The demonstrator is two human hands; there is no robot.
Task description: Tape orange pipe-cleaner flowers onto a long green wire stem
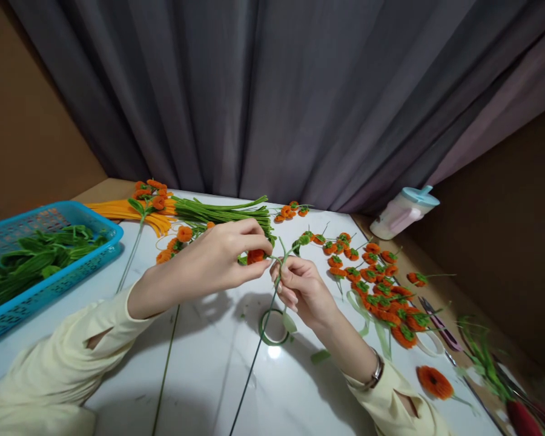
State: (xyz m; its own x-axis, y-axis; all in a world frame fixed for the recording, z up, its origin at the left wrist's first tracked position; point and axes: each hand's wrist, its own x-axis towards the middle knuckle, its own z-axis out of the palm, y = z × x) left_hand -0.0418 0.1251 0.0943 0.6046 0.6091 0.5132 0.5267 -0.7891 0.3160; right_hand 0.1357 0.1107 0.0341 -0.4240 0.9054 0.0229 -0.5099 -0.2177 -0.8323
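My left hand (222, 254) is closed on a small orange pipe-cleaner flower (255, 257), partly hidden behind its fingers. Close beside it, my right hand (302, 287) pinches a thin green flower stem (264, 327) near its top, where the flower's short wire meets it. The long stem slants down toward the near table edge. A small green bud (303, 240) sticks out above my right fingers. Below the hands, a roll of green floral tape (262, 333) lies on the white table.
At left stands a blue basket (118, 233) of green leaves. Orange (113, 209) and green pipe cleaners (213, 211) lie at the back. Many orange flowers (384, 297) cover the right side, near scissors (445, 330). A lidded cup (402, 212) stands back right.
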